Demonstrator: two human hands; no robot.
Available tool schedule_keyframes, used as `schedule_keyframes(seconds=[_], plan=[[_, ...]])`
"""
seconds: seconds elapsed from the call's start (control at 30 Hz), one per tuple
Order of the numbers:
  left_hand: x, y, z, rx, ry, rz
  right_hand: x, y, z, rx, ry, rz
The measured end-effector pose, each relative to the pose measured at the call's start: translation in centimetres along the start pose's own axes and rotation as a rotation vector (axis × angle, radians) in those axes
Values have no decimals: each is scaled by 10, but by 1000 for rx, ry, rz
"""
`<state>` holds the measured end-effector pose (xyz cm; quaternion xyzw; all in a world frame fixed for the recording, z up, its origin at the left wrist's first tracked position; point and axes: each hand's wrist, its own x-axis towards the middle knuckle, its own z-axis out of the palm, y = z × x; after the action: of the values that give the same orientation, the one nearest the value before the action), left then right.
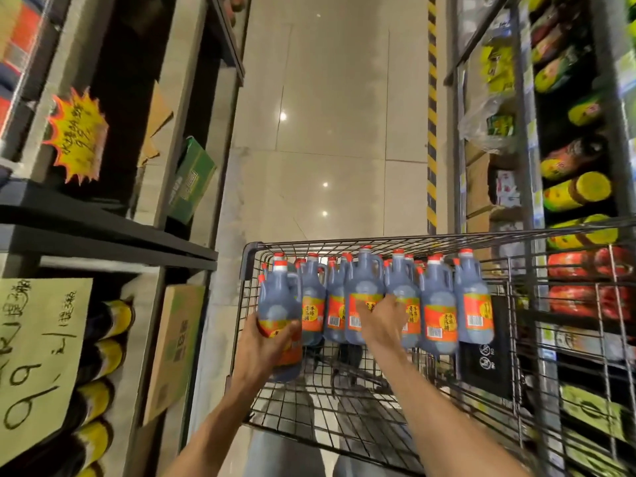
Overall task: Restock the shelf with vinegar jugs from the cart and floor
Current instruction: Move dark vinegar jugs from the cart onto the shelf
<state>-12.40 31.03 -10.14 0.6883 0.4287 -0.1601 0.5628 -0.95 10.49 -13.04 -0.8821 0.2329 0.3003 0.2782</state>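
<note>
**Both hands on jugs in the cart**

From the head camera we look down a shop aisle with a wire cart (pixel 344 425) in front of us. A row of dark vinegar jugs (pixel 438 304) with red caps and orange labels stands along the cart's far side, packed shoulder to shoulder.

Our left hand (pixel 265 346) wraps around the lower body of the leftmost jug (pixel 278 297), fingers curled across its label and thumb on the near side; this jug sits nearer to us than the row and tilts slightly. Our right hand (pixel 382 318) reaches into the row and lies against the label of a middle jug (pixel 364 290). Its fingers bend around the jug's front, though blur keeps us from seeing how firm the grip is.

On the left stands a dark shelf (pixel 103 235) with a yellow starburst price tag (pixel 77 136), a handwritten paper sign (pixel 38 356) and yellow-capped bottles (pixel 103 359) below. A cardboard box (pixel 175 346) leans beside the shelf. On the right, a rack (pixel 530 166) holds bright packaged goods. The tiled floor (pixel 327 132) runs ahead between them.
</note>
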Motion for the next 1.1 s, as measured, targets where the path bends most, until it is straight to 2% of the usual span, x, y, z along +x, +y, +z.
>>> schedule_keyframes(seconds=[0.1, 0.27, 0.47, 0.6, 0.73, 0.93, 1.1], plan=[[-8, -2, -4, -18, 18, -37, 8, -1, 5, -31, -13, 82], [-7, -8, -11, -4, 26, -52, 10, -12, -2, -91, -67, 109], [-5, -14, -17, 15, 15, -69, 11, -19, 9, -58, -16, 143], [-5, -18, -20, 5, 13, -77, 10, -22, 17, -79, -74, 164], [-4, -24, -24, 34, 9, -68, 18, -20, 22, 90, -93, 194], [-18, -6, -31, 99, -25, -19, 12, 8, 12, 214, -150, 102], [-33, 26, -23, 215, -86, 85, -54, 8, -31, 351, -179, 6]])
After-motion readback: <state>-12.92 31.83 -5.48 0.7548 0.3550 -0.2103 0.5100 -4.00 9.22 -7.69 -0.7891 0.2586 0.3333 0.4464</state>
